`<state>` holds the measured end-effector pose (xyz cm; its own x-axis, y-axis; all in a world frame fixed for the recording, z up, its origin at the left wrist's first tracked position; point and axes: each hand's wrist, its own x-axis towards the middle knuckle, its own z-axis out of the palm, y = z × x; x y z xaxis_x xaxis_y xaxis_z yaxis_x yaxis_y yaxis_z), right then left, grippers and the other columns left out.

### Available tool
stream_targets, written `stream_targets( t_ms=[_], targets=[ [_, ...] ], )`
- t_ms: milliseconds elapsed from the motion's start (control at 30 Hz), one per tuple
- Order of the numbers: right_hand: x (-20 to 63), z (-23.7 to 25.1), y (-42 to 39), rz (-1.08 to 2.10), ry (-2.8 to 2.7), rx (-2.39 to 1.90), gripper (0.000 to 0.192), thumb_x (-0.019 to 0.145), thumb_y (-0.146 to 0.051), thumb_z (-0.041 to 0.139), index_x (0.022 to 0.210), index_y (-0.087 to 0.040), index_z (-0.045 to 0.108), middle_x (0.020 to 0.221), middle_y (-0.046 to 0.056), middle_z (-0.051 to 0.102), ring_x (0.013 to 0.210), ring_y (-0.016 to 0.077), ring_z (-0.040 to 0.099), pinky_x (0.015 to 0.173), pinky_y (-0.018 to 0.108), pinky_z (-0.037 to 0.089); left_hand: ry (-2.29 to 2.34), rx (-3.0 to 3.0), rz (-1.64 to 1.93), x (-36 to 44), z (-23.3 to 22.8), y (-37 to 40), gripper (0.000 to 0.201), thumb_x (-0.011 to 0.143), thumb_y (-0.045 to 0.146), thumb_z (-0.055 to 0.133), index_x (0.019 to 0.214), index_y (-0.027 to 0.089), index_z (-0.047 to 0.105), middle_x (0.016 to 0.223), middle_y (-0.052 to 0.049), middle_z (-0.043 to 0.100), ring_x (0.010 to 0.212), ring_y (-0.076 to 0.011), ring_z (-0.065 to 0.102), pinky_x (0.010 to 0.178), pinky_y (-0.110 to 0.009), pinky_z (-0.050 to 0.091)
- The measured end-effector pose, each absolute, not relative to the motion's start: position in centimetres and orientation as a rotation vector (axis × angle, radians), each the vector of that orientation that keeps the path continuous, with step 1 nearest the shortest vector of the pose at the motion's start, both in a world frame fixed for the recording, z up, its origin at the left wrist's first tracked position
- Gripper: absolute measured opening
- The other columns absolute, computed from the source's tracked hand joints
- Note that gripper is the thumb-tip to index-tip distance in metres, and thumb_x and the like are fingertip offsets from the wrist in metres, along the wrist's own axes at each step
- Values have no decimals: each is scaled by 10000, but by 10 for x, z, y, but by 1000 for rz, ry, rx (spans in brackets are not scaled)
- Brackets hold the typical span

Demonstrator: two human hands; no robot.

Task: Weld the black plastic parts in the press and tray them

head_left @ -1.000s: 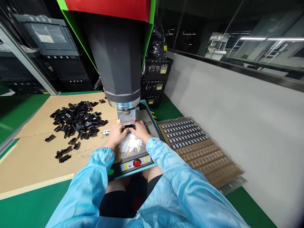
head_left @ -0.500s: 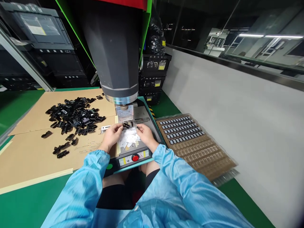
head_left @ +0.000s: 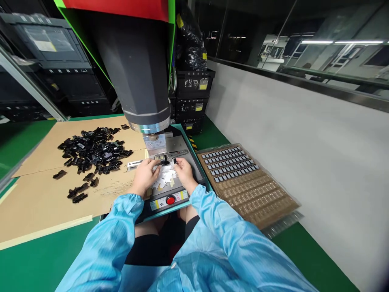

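Observation:
My left hand and my right hand rest close together on the grey base plate of a press machine, just in front of its small fixture. A small black plastic part sits between my fingertips. My right fingers pinch another tiny dark piece. Under both hands lies a scatter of small white pieces. The machine's big grey head hangs directly above.
A pile of black plastic parts lies on cardboard to the left. A brown tray with rows of small parts sits to the right, by a white wall. A red button is on the machine's front panel. Black crates stand behind.
My hands drew back from under the fixture with a black part, then lowered onto the plate near the white pieces. The view shifted slightly right.

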<state>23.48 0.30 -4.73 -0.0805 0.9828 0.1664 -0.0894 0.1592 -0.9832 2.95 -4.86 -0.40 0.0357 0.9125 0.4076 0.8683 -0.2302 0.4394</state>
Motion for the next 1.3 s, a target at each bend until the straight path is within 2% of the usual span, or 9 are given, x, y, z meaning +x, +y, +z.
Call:
stream_targets(
  t_ms=[300, 433, 533, 667, 767, 967, 1067, 1200, 1300],
  targets=[
    [237, -48, 1, 1200, -1275, -908, 311, 890, -358, 669, 1164, -215, 632, 1125, 79, 748, 1005, 208, 720, 916, 348, 617, 1652, 2629, 384, 58, 22, -11, 323, 978, 255, 585, 1228, 261, 789, 1180, -163, 740, 1109, -389, 660, 981, -529, 476],
    [238, -50, 1, 1203, -1274, -893, 308, 889, -348, 671, 1164, -212, 639, 1131, 80, 746, 994, 203, 715, 921, 345, 613, 1649, 2619, 318, 64, 26, -2, 331, 950, 163, 554, 1176, 217, 790, 1051, -176, 752, 1031, -372, 695, 964, -499, 493],
    [239, -52, 1, 1236, -1223, -830, 304, 870, -345, 696, 1142, -215, 652, 1115, 71, 748, 1007, 206, 710, 927, 346, 607, 1651, 2625, 309, 64, 29, -1, 318, 963, 173, 548, 1188, 208, 769, 1058, -168, 749, 1048, -359, 703, 967, -477, 514],
    [241, -51, 2, 1272, -1150, -759, 302, 851, -340, 719, 1124, -219, 674, 1088, 54, 748, 982, 200, 705, 923, 343, 594, 1636, 2578, 588, 58, 34, -20, 416, 1021, 231, 533, 1418, 207, 653, 1242, -156, 723, 1086, -315, 702, 940, -426, 546],
    [243, -45, 0, 1278, -1146, -747, 305, 839, -333, 734, 1117, -220, 678, 1082, 47, 750, 965, 197, 705, 927, 348, 584, 1598, 2391, 992, 54, 33, -51, 431, 1065, 320, 552, 1482, 227, 606, 1276, -134, 704, 952, -249, 703, 883, -396, 562],
    [239, -25, -42, 1301, -1234, -721, 302, 884, -315, 731, 1167, -228, 671, 1074, 43, 745, 964, 201, 710, 926, 357, 582, 1513, 1798, 1535, 58, 10, -122, 341, 1005, 425, 726, 1284, 230, 723, 1126, -91, 704, 903, -199, 677, 846, -348, 570],
    [229, -18, -78, 1374, -1256, -698, 289, 901, -308, 728, 1171, -230, 663, 1083, 44, 745, 973, 201, 715, 924, 355, 585, 1445, 1482, 1630, 65, -3, -147, 378, 959, 462, 792, 1242, 219, 732, 1182, -99, 707, 908, -182, 687, 869, -339, 588],
    [216, -14, -111, 1423, -1275, -679, 269, 908, -297, 733, 1155, -228, 653, 1084, 47, 745, 981, 197, 720, 936, 355, 584, 1419, 1386, 1694, 71, -11, -168, 329, 964, 498, 776, 1138, 219, 781, 1211, -109, 719, 1130, -240, 697, 1034, -404, 584],
    [210, -14, -122, 1438, -1283, -706, 267, 904, -312, 752, 1137, -228, 655, 1099, 53, 743, 991, 198, 720, 937, 356, 588, 1434, 1209, 1713, 71, -16, -175, 327, 944, 506, 795, 1103, 221, 784, 1143, -91, 751, 1088, -234, 718, 1048, -419, 584]
  ],
)
